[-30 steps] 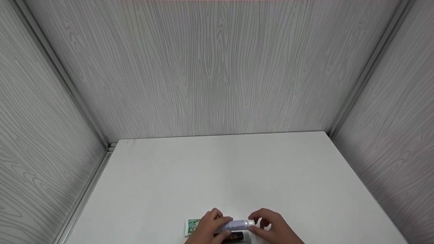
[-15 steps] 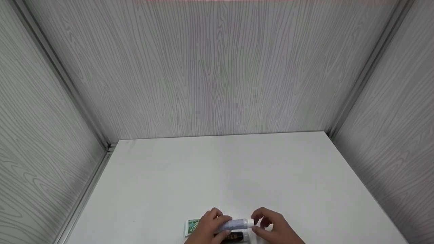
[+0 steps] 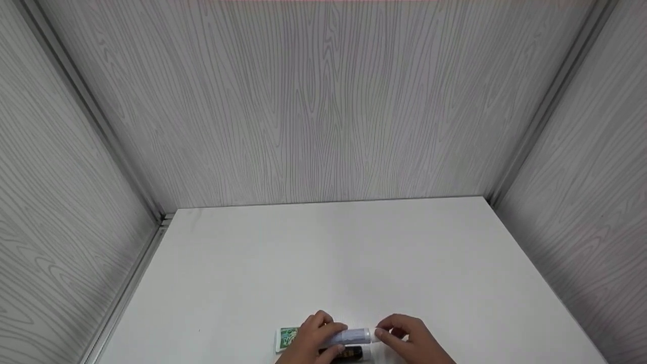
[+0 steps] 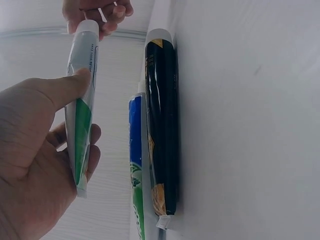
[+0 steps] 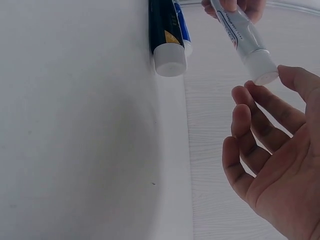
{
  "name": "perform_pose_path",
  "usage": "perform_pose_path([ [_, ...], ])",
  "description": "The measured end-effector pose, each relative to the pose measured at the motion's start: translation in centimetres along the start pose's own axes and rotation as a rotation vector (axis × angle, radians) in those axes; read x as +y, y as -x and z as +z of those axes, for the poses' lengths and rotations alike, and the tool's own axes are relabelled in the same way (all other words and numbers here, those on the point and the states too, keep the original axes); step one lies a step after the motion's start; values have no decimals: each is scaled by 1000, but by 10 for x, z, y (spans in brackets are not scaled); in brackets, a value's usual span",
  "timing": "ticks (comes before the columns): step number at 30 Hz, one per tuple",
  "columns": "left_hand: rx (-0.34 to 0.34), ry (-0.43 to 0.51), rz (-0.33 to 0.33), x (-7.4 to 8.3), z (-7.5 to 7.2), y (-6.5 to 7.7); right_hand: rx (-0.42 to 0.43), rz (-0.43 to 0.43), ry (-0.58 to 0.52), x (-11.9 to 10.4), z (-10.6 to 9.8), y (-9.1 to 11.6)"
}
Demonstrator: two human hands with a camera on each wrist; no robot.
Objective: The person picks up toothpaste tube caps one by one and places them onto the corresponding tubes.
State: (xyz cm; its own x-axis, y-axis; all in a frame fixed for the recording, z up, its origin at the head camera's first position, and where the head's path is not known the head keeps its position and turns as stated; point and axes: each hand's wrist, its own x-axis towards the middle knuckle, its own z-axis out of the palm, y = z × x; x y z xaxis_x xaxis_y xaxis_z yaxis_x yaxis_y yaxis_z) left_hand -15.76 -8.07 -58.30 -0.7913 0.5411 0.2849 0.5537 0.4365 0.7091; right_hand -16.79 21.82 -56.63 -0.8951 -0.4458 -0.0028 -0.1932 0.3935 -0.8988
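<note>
My left hand (image 3: 309, 342) grips a pale toothpaste tube (image 4: 82, 55) with a green lower part, its thumb lying across the front. The tube is held above the table, its white cap (image 5: 262, 68) toward my right hand (image 3: 413, 339). My right thumb and index finger pinch that cap at its end, seen in the right wrist view; the other right fingers are bent and touch nothing. The cap sits on the tube's end. Below the held tube, a black toothpaste tube (image 4: 161, 115) with gold marks and a white cap lies on the table.
Next to the black tube lies a blue, green and white toothpaste tube (image 4: 135, 130), partly covered by my left hand in the head view. The white table (image 3: 323, 263) is bounded by grey wood-grain panels (image 3: 323, 101) at the back and both sides.
My right thumb and index finger have closed in from around the cap to its end. The held tube dipped very slightly; my left hand keeps its grip.
</note>
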Motion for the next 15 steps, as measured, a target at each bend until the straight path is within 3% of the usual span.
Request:
perform_pose_path([
  [9,18,-34,65,-2,2,-1,47,-36,1,3,0,4],
  [15,23,-44,61,-2,1,1,122,-128,23,5,3,10],
])
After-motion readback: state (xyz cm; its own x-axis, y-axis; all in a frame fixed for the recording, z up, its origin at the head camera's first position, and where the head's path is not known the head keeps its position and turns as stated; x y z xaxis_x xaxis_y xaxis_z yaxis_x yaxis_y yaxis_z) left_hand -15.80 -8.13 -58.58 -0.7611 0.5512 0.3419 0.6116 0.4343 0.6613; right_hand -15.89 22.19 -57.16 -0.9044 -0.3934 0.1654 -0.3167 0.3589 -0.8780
